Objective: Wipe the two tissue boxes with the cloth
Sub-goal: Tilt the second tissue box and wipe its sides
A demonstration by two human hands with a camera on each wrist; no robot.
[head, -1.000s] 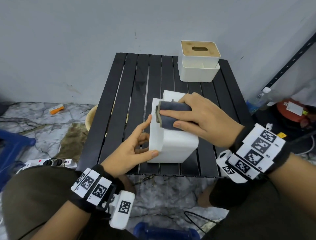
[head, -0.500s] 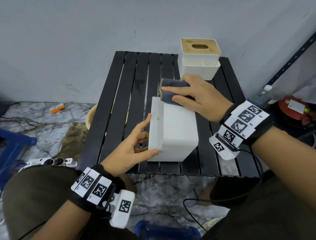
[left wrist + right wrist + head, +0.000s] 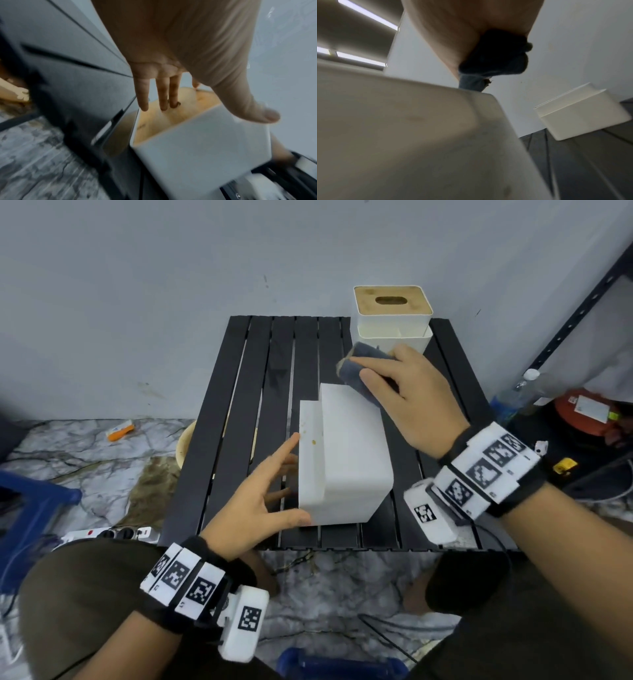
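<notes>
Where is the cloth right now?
In the head view, the cloth is in the right hand, between the near box's far edge and the far box.

Upright box [image 3: 390, 316] behind tipped box [image 3: 352, 460]

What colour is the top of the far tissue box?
Light wood brown; the top of the far tissue box shows best in the head view.

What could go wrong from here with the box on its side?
1. The white tissue box lying on its side is braced only by the straight fingers and thumb of the left hand, with no real grip; a hard stroke might slide it across the black slatted table.
2. The folded dark blue cloth in the right hand sits at the box's far edge, so the yellowish spots near the left edge could get missed.
</notes>
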